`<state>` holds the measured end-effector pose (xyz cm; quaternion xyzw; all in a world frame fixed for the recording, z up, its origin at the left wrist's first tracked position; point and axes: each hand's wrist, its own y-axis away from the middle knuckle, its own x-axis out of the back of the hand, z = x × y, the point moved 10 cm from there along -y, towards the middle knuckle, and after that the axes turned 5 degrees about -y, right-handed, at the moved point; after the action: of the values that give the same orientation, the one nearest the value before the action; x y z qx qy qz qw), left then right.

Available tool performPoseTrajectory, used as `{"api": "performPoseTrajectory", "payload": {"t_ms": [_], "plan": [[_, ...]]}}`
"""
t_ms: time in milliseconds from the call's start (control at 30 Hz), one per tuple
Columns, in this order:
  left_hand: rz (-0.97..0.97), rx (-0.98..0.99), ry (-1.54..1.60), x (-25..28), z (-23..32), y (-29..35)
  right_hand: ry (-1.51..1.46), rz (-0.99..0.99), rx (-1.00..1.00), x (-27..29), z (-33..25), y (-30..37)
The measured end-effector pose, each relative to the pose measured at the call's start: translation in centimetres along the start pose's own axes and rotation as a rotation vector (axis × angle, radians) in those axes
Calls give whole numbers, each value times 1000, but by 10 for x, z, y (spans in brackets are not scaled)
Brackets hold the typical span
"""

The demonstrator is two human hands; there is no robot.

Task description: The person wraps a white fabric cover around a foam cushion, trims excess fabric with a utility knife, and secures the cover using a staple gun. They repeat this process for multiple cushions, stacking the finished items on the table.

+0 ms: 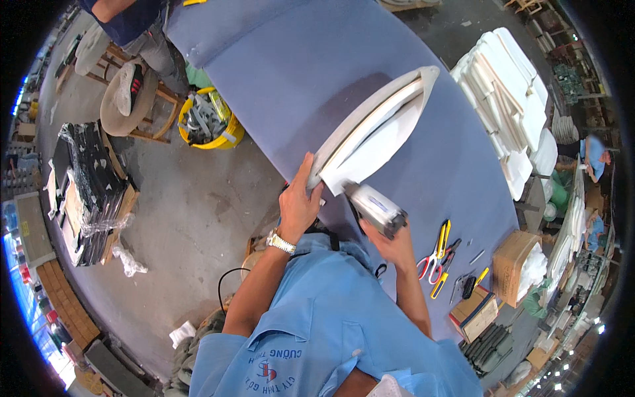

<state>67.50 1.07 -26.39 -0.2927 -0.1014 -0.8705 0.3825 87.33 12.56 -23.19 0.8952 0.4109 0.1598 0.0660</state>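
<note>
A curved, upholstered chair panel (pixel 370 122) with grey fabric round its edge and a white inner face stands tilted over the blue-grey covered table. My left hand (pixel 299 204), a metal watch at its wrist, grips the panel's near end. In my right hand (pixel 389 246) is a silver and black staple gun (pixel 377 206). The gun's nose is at the panel's lower white corner, close to my left hand; whether it touches cannot be made out. My right fingers are partly hidden behind the gun's body.
On the table (pixel 278 73) to the right lie scissors (pixel 433 261), yellow-handled cutters (pixel 443 238), a cutter knife (pixel 439 286) and a small carton (pixel 473 316). White foam pieces (pixel 506 92) are stacked beyond. A yellow basket (pixel 210 119) of scraps stands left, near another person (pixel 142 33).
</note>
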Motion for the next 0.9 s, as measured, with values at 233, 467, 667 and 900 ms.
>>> {"api": "performPoseTrajectory", "payload": {"t_ms": [233, 467, 667, 900], "plan": [[26, -174, -101, -4, 24, 9, 534, 489, -146, 111, 92, 64], [-35, -132, -156, -23, 18, 7, 224, 606, -2, 157, 145, 21], [-181, -93, -193, -14, 9, 12, -10, 613, 182, 160, 40, -58], [-306, -260, -301, 39, 5, 39, -173, 787, 160, 181, 49, -41]]}}
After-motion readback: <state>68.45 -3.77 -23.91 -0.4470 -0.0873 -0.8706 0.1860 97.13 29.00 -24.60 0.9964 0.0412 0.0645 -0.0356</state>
